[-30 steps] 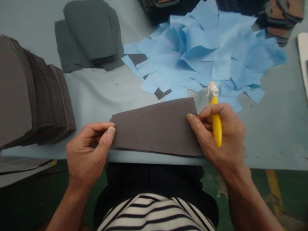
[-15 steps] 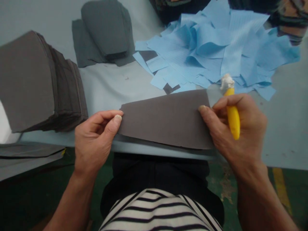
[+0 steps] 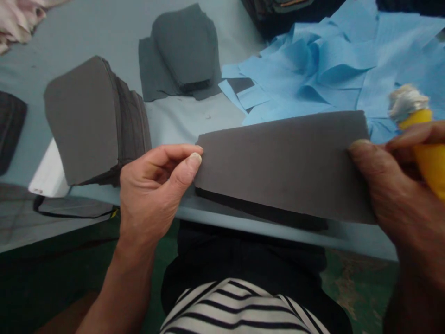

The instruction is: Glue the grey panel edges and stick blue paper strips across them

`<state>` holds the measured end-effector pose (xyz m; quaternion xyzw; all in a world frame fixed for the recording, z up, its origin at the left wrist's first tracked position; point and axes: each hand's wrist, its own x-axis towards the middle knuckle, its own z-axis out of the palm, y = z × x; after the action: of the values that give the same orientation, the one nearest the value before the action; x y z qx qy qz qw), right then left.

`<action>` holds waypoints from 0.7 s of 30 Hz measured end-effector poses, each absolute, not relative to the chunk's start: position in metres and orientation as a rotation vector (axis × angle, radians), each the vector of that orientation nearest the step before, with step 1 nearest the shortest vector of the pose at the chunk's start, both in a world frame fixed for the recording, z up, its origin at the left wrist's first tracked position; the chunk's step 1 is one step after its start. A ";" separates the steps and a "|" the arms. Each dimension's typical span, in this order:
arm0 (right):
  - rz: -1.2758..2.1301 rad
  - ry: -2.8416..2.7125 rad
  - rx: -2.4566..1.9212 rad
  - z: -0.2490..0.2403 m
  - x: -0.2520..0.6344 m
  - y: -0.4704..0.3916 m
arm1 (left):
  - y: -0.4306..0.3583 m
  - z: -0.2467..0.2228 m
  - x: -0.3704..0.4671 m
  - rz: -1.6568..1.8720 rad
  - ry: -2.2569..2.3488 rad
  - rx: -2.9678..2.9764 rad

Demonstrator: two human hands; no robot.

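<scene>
A dark grey-brown fabric piece (image 3: 281, 167) is stretched between my two hands above the table's front edge. My left hand (image 3: 156, 185) pinches its narrow end between thumb and forefinger. At the wider right end, my right hand (image 3: 406, 185) grips the piece with the thumb on top. That same hand also holds a yellow-handled tool (image 3: 429, 162), its whitish wrapped tip (image 3: 406, 103) pointing up and away; its kind cannot be made out. Part of the right hand is cut off by the frame edge. A dark strip shows beneath the piece's lower edge.
A stack of grey-brown fabric pieces (image 3: 86, 125) stands left, beside a white object (image 3: 50, 171). Dark grey pieces (image 3: 187, 51) lie behind. Light blue strips (image 3: 313, 60) are heaped at back right. Dark fabric (image 3: 10, 125) and pale pink cloth (image 3: 21, 18) lie far left on the table (image 3: 93, 32).
The view has swung left, bringing in the pink cloth and far-left dark fabric. The fabric piece appears larger and nearer, raised in both hands, with more dark material visible under it.
</scene>
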<state>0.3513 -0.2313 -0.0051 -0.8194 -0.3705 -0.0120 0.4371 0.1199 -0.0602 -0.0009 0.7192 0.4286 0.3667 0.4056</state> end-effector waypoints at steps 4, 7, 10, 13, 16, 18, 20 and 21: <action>-0.180 -0.928 -2.146 0.000 0.357 -0.225 | -0.054 0.001 0.125 0.946 1.035 1.798; -0.227 -1.035 -1.977 -0.007 0.364 -0.219 | -0.051 -0.003 0.128 0.894 1.110 1.832; -0.215 -1.089 -1.914 -0.017 0.367 -0.218 | -0.053 -0.007 0.130 0.857 1.169 1.847; -0.176 -1.093 -1.917 -0.024 0.364 -0.220 | -0.057 -0.009 0.131 0.824 1.188 1.860; -0.119 -1.070 -1.895 -0.029 0.359 -0.222 | -0.058 -0.013 0.131 0.813 1.195 1.917; -0.090 -1.061 -1.875 -0.032 0.357 -0.223 | -0.056 -0.015 0.130 0.819 1.167 1.926; -0.076 -1.057 -1.863 -0.035 0.355 -0.225 | -0.055 -0.017 0.128 0.816 1.141 1.913; -0.068 -1.058 -1.861 -0.036 0.355 -0.227 | -0.055 -0.017 0.127 0.811 1.134 1.911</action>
<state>0.3551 -0.2266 -0.0364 -0.7627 -0.4336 -0.0279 0.4791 0.1274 -0.0550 -0.0174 0.7478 0.4437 0.3173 0.3785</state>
